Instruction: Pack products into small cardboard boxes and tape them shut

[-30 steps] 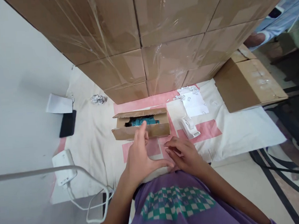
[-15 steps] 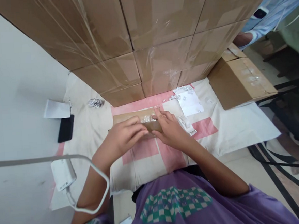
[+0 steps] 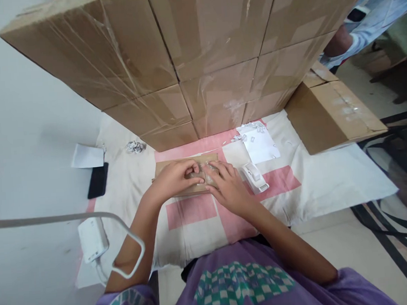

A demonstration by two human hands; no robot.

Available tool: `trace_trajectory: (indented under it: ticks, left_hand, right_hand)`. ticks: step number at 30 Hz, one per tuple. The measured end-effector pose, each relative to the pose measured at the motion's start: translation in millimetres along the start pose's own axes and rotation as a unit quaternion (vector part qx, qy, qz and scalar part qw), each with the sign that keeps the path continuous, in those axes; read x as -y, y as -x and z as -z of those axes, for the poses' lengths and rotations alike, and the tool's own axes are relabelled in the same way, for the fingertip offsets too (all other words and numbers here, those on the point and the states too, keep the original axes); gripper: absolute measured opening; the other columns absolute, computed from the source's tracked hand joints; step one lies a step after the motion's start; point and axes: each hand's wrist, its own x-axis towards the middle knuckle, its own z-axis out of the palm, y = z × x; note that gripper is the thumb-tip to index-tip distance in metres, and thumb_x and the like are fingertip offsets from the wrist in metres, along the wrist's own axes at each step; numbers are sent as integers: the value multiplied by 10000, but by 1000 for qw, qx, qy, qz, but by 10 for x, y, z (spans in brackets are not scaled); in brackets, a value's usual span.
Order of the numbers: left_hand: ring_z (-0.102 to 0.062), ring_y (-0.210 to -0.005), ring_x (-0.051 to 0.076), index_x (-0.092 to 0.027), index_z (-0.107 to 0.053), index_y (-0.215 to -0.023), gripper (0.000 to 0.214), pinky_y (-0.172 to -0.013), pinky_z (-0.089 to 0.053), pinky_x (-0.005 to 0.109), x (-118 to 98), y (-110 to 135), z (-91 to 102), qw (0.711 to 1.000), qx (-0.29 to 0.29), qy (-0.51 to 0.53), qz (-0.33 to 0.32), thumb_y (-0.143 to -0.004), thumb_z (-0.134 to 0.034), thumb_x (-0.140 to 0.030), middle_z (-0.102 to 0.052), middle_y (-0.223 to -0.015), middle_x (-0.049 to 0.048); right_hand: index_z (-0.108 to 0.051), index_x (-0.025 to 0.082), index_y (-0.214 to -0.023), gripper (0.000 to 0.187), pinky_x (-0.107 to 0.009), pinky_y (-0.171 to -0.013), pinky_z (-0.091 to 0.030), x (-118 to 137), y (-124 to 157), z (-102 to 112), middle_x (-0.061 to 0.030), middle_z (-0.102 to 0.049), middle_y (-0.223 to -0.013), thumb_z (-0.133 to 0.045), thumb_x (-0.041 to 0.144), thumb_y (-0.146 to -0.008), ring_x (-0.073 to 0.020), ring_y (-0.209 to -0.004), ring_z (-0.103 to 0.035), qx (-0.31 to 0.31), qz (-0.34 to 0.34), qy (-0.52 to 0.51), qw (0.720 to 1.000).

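A small, flat-looking cardboard box [image 3: 162, 166] lies on the cloth in front of me, with shiny clear film or tape at its middle. My left hand [image 3: 177, 178] holds it from the left, fingers curled and thumb a little apart over its top. From the other side my right hand [image 3: 229, 184] presses its right end, fingertips on the shiny part and thumb near the front edge. The two hands almost meet, and they hide much of the box. Just right of my right hand stands a white tape dispenser [image 3: 256, 177].
Large taped cartons [image 3: 216, 82] are stacked behind my hands. Small clear pieces lie on a white paper [image 3: 262, 148]. Another carton [image 3: 340, 110] stands at right, near another person's hand [image 3: 338, 42]. At left are a dark phone [image 3: 97, 181], a white device [image 3: 93, 239] and a cable [image 3: 99, 214].
The cardboard edge that stood up between my hands now lies flatter. My left fingers have moved from the front edge onto the box's top. The camera view has shifted slightly.
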Motion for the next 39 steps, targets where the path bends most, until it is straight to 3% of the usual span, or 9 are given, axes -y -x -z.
trace_trajectory:
  ticks: [8, 10, 14, 19, 22, 25, 30, 34, 39]
  left_hand:
    - [-527, -672, 150, -236, -629, -895, 205, -628, -337, 285, 1, -42, 68, 996, 47, -58, 57, -924, -625, -439, -568, -714, -41]
    - [-597, -830, 193, -242, -644, -1048, 254, -687, -376, 298, -12, -59, 66, 993, 18, -105, 50, -896, -663, -444, -648, -908, 2]
    - [-511, -1256, 359, -281, -489, -1476, 739, -950, -398, 440, 64, -108, 37, 979, -64, -186, 62, -839, -703, -591, -569, -1385, 117]
    - [-556, -1248, 284, -380, -615, -1372, 423, -1072, -310, 476, 265, -182, -81, 992, -36, -116, 39, -1014, -468, -551, -657, -1330, 16]
    - [-577, -1219, 267, -381, -623, -1367, 414, -1012, -332, 451, 299, -155, -178, 989, -78, -120, 38, -1058, -380, -509, -678, -1291, 15]
    - [-588, -1195, 260, -365, -630, -1362, 426, -987, -335, 449, 282, -104, -247, 984, -105, -137, 42, -1078, -329, -464, -693, -1261, 23]
    - [-584, -1230, 262, -319, -583, -1417, 457, -998, -344, 452, 279, -107, -280, 980, -128, -143, 49, -1080, -313, -470, -681, -1320, 42]
    - [-585, -1243, 272, -320, -585, -1411, 454, -1010, -345, 459, 284, -140, -278, 980, -127, -142, 57, -1073, -329, -482, -686, -1323, 40]
    - [-597, -1221, 270, -310, -623, -1367, 443, -1003, -361, 453, 268, -120, -276, 979, -131, -146, 57, -1067, -342, -477, -702, -1286, 35]
  right_hand:
    - [-535, 251, -1499, 481, -571, -1089, -431, 37, 93, -75, -157, -345, -1613, -479, 385, -1041, -361, -1366, -400, -1, -32, 8, 999]
    - [-541, 247, -1496, 482, -574, -1084, -437, 16, 80, -78, -159, -356, -1609, -479, 390, -1041, -365, -1360, -404, 2, -33, 4, 999]
    - [-559, 236, -1489, 482, -585, -1082, -440, 9, 71, -89, -172, -392, -1585, -490, 388, -1037, -380, -1356, -409, 4, -32, -10, 999]
    - [-541, 264, -1498, 492, -576, -1086, -452, -22, 73, -65, -134, -411, -1603, -525, 398, -1024, -362, -1344, -457, 1, -38, -69, 997]
    - [-536, 261, -1477, 461, -492, -1072, -491, -350, 65, 16, -108, -535, -1512, -513, 374, -1030, -284, -1277, -558, -48, -48, -158, 985]
    - [-628, 229, -1332, 363, -429, -953, -549, -1022, 27, 160, -106, -638, -1341, -478, 343, -1022, -238, -1080, -648, -159, -159, -139, 964]
    - [-706, 161, -1241, 384, -586, -993, -462, -2081, -159, 364, -192, -608, -1327, -519, 258, -920, -359, -1141, -548, -129, -277, 27, 952]
    - [-764, 211, -1023, 224, -614, -996, -402, -2258, -358, 339, -161, -582, -1353, -644, 253, -838, -402, -1193, -452, -98, -244, 49, 963]
    - [-648, 180, -901, 195, -572, -982, -390, -2053, -327, 363, -179, -601, -1104, -455, 190, -929, -355, -1101, -467, -154, -222, 42, 962]
